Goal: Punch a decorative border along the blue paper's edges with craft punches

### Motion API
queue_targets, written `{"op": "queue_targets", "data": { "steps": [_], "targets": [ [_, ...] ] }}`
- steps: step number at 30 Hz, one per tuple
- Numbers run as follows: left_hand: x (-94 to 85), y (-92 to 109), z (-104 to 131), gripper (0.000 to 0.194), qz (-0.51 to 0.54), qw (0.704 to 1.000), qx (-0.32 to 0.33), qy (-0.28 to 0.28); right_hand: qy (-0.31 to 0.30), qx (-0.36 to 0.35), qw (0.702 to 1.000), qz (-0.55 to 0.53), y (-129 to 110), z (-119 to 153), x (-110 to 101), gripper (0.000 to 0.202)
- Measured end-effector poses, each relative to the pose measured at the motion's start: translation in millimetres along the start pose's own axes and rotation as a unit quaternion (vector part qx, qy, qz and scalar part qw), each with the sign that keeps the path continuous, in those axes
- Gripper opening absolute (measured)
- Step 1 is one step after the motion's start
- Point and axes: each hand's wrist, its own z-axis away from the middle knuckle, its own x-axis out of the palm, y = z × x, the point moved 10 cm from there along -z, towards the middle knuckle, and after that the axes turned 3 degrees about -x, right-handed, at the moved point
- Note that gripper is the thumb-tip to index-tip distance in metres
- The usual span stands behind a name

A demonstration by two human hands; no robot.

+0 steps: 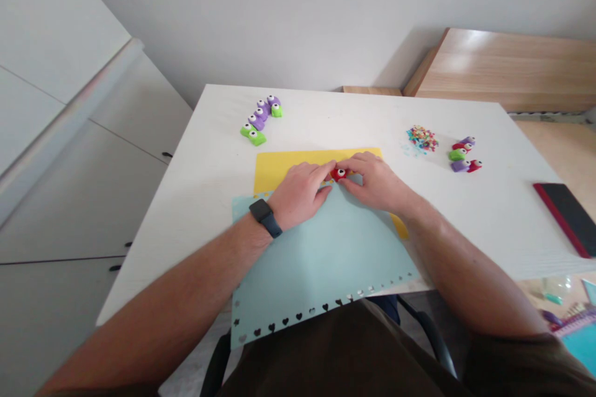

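Note:
A small red craft paper punch (339, 174) with a googly eye sits at the far edge of a light blue paper sheet (321, 242). My right hand (372, 180) is closed around the punch with thumb and forefinger. Just left of it, my left hand (302, 192) is closed at the sheet's far edge, its forefinger tip against the punch and its thumb on the blue paper. Small heart and star holes line the sheet's near edge, which overhangs the table. Underneath lies a yellow paper sheet (298, 164).
Several purple and green punches (258, 118) stand at the back left of the white table (195, 198). To the right are a heap of coloured paper confetti (423, 139), more punches (460, 155) and a black and red notebook (565, 217).

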Motion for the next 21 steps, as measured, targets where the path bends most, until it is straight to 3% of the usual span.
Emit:
{"op": "queue_targets", "data": {
  "steps": [21],
  "targets": [
    [-0.7,-1.3,0.4,0.047,0.003,1.0,-0.006,0.003,0.002,0.011,1.0,-0.008,4.1,-0.2,0.3,0.026]
  ]
}}
